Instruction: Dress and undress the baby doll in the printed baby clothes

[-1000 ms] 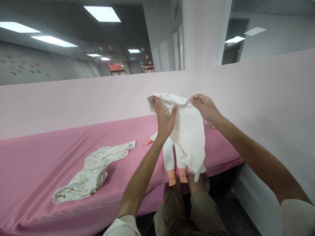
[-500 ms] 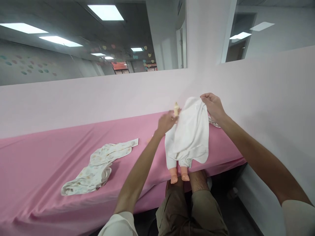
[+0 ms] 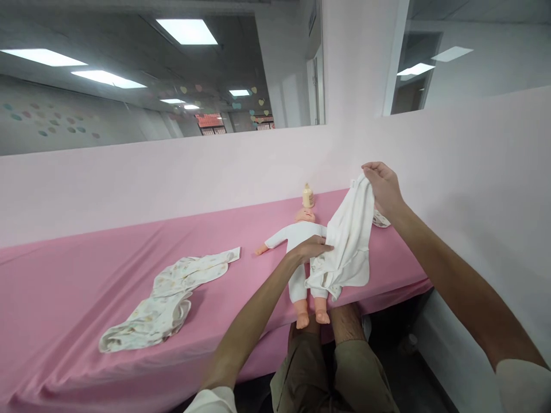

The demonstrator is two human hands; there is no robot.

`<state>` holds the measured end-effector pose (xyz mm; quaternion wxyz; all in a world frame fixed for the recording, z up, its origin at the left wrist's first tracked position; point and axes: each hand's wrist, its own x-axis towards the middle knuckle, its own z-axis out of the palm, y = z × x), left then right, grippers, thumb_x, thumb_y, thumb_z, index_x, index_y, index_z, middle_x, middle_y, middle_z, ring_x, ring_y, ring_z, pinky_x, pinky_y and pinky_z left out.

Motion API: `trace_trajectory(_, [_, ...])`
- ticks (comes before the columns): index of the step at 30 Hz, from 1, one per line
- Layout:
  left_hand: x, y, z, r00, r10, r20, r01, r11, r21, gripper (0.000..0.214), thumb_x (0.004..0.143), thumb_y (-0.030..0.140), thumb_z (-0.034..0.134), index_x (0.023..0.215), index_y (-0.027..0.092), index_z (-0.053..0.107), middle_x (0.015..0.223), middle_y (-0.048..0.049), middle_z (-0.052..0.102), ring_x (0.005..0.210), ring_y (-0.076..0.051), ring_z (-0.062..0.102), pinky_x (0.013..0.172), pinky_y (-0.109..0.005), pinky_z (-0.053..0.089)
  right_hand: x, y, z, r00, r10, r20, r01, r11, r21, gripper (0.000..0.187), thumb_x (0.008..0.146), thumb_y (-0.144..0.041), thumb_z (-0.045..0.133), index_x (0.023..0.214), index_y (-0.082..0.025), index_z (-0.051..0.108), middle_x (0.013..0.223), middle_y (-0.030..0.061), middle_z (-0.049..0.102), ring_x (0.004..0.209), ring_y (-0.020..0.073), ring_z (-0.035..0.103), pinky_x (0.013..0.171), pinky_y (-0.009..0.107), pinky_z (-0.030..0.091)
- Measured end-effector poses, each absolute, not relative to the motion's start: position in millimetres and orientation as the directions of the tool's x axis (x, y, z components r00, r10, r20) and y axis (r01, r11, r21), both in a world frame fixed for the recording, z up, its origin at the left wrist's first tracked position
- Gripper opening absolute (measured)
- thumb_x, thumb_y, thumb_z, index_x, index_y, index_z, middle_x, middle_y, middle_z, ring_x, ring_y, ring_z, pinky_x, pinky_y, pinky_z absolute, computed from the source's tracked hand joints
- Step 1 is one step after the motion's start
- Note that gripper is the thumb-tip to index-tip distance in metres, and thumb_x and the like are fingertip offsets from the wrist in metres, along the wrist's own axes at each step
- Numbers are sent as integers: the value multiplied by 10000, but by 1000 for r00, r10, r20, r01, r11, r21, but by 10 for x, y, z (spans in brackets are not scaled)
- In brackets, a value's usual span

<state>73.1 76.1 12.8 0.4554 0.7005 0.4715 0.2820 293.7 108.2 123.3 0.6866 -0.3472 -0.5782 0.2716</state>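
My right hand (image 3: 384,186) is raised and pinches the top edge of a white baby garment (image 3: 350,235), which hangs down from it. My left hand (image 3: 313,248) is closed on the near edge of the same garment, lower down over the doll's middle. A baby doll (image 3: 295,234) in a white suit lies on its back with its feet toward me. Its head, one arm and both feet show; its other arm and part of its body are behind the garment.
A pink sheet (image 3: 206,229) covers the long table. Patterned baby clothes (image 3: 167,298) lie spread at the left. A small cream bottle (image 3: 308,196) stands beyond the doll's head against the wall. Another patterned cloth (image 3: 381,218) lies partly behind my right hand.
The garment has swung right, off the doll, uncovering its head, chest and arm. My left hand has dropped from near the bottle to the garment's edge. My right hand shifted slightly right.
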Motion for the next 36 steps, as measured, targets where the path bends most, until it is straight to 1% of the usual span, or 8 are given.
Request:
trace_trajectory(4, [592,882,350,232,969,87,340,-164,926,196,803,330,563,773,139,592,696,-8,575,644,-133,523,650,-276,428,3258,1094,1067,346,775,528,203,488,-849,125,790,-312,555,857,-215,598,702,-8,521,618,135,475,612,302,435])
trace_trajectory(7, [544,958,674,78,960,269,293,-280,914,190,848,309,495,849,151,600,815,-23,616,747,-141,547,729,-277,435,3347,1050,932,299,832,468,461,304,-834,138,778,-292,540,844,-197,616,771,41,582,716,192,552,711,378,473])
trace_trajectory(11, [634,911,1105,187,885,426,265,-463,846,230,883,305,473,985,173,632,955,-32,644,877,-144,573,787,-251,431,3100,906,937,-1,863,506,631,393,-669,401,744,-325,622,1127,-207,607,1288,127,523,1192,300,497,1026,474,378])
trace_trajectory(14, [746,759,1343,408,812,416,228,-532,815,289,899,355,486,1078,174,623,921,-31,647,814,-135,582,738,-241,442,2795,789,1092,-335,797,503,456,604,-653,657,721,-347,693,1333,-273,468,1421,83,435,1332,285,378,1090,470,326])
trace_trajectory(18, [759,553,1556,533,742,407,243,-595,766,303,898,397,512,1041,159,632,919,-41,642,802,-132,581,712,-233,439,2561,728,1309,-510,759,404,156,544,-824,486,725,-346,705,1176,-227,570,1072,56,643,992,224,599,830,369,494])
trace_trajectory(23, [544,466,1709,473,781,409,430,-609,666,263,864,385,553,1014,177,613,766,-9,584,655,-108,509,585,-220,366,2591,768,1422,-383,848,366,82,426,-901,270,671,-350,750,833,-191,604,720,-10,624,639,126,562,574,245,435])
trace_trajectory(31, [209,638,1657,383,768,513,810,-546,214,151,724,104,469,817,173,566,844,-36,583,754,-159,500,657,-285,369,2756,739,1617,-127,886,446,153,462,-874,272,646,-317,788,796,-179,608,756,33,641,634,140,587,501,231,430])
trace_trajectory(36, [-151,724,1577,249,796,553,888,-415,198,192,746,110,445,854,167,593,942,-66,643,844,-194,551,743,-313,412,2917,745,1629,-107,917,384,195,398,-897,357,653,-326,800,946,-186,653,725,31,631,604,147,592,489,245,444])
